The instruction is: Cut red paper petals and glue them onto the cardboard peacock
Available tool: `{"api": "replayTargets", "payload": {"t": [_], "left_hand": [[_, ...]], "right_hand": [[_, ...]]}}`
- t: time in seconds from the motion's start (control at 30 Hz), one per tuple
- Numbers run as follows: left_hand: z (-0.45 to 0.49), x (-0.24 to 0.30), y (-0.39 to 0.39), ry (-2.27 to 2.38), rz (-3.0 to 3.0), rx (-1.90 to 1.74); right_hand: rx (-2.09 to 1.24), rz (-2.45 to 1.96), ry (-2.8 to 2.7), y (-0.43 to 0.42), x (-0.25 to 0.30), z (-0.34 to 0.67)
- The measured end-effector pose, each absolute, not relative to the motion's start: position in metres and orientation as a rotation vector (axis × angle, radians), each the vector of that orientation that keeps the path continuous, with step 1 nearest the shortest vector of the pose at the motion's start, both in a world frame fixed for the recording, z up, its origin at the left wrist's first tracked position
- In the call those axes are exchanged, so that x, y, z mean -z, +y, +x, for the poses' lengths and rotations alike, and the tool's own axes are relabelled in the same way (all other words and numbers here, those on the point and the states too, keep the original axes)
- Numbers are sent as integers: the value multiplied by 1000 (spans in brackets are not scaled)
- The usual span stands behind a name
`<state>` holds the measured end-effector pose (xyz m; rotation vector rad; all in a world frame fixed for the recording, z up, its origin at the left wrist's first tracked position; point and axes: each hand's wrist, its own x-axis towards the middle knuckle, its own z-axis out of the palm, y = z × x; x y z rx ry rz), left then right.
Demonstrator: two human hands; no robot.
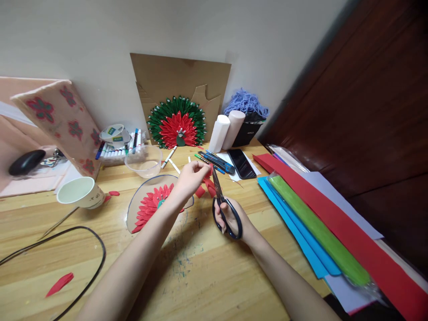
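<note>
My right hand (230, 218) is closed around the black handles of a pair of scissors (223, 203), whose blades point up and away from me. My left hand (191, 176) pinches a small piece of red paper (207, 177) at the blades. Red paper scraps (200, 191) lie just below the blades. Under my left forearm sits a cardboard disc with red petals (149, 205) glued on it.
Sheets of red, blue and green paper (317, 227) lie at the right. A finished red and green petal fan (177, 122) leans on cardboard at the wall. A phone (241, 163), pens (216, 161), a clear bowl (143, 161), a paper cup (80, 192) and markers (117, 149) stand around.
</note>
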<state>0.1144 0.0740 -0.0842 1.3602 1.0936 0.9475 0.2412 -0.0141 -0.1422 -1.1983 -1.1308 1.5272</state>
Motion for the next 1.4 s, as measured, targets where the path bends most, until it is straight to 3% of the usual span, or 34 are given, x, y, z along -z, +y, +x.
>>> {"api": "replayTargets", "payload": {"t": [0.27, 1.4], "left_hand": [[116, 88, 75, 1089, 1440, -921], [117, 76, 64, 1131, 1472, -784]], "right_hand": [[-1576, -1022, -1225, -18, 157, 245], [-1616, -1079, -1125, -13, 147, 245]]}}
